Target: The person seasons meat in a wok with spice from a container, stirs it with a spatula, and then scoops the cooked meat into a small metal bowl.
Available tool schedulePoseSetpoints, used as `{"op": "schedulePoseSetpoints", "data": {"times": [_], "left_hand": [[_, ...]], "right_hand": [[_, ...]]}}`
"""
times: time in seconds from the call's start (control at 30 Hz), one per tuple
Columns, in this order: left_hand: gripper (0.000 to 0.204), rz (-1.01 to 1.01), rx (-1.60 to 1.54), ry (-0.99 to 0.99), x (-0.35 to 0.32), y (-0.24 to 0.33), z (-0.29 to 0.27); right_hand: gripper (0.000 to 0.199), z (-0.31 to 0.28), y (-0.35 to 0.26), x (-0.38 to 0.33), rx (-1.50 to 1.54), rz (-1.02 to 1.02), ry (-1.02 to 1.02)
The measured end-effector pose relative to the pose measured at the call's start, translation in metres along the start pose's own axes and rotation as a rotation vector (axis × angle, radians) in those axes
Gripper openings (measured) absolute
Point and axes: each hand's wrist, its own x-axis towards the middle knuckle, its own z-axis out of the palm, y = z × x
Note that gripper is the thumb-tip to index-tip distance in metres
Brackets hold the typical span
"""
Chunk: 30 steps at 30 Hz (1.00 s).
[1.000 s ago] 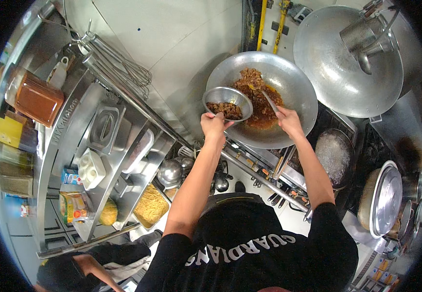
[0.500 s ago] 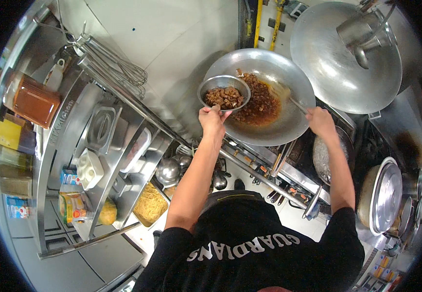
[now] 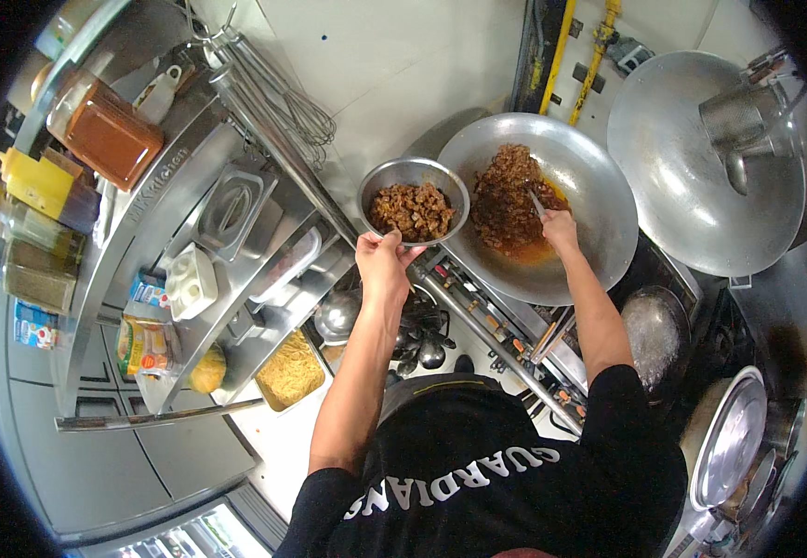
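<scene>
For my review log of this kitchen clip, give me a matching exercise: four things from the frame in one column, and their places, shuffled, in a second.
Things:
1. small steel bowl of browned meat
2. wok with brown food
3. tray of yellow noodles
4. wire whisks

Places:
A. hanging against the wall above the steel shelf
B. under the right hand, which holds a utensil in it
C. held up by the left hand
D. on the counter left of the person's left arm

Pairs: 1-C, 2-B, 3-D, 4-A
</scene>
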Motion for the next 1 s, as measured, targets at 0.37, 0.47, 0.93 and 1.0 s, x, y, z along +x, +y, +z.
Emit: {"op": "schedulePoseSetpoints", "data": {"times": [0.37, 0.47, 0.93, 1.0], "left_hand": [[0.029, -0.070, 0.012, -0.023, 0.004, -0.031, 0.018], [0.029, -0.108, 0.032, -0.056, 0.010, -0.047, 0.024], [0.032, -0.218, 0.097, -0.040, 0.045, -0.121, 0.092], [0.031, -0.231, 0.038, -0.043, 0.045, -0.110, 0.086]], "right_hand": [[0.034, 0.013, 0.000, -0.025, 0.534, 0.125, -0.065], [0.034, -0.003, 0.004, -0.049, 0.548, 0.090, -0.038], [0.033, -0.119, -0.065, -0.228, -0.491, -0.544, 0.257], [0.034, -0.139, -0.059, -0.215, -0.549, -0.472, 0.292]]}}
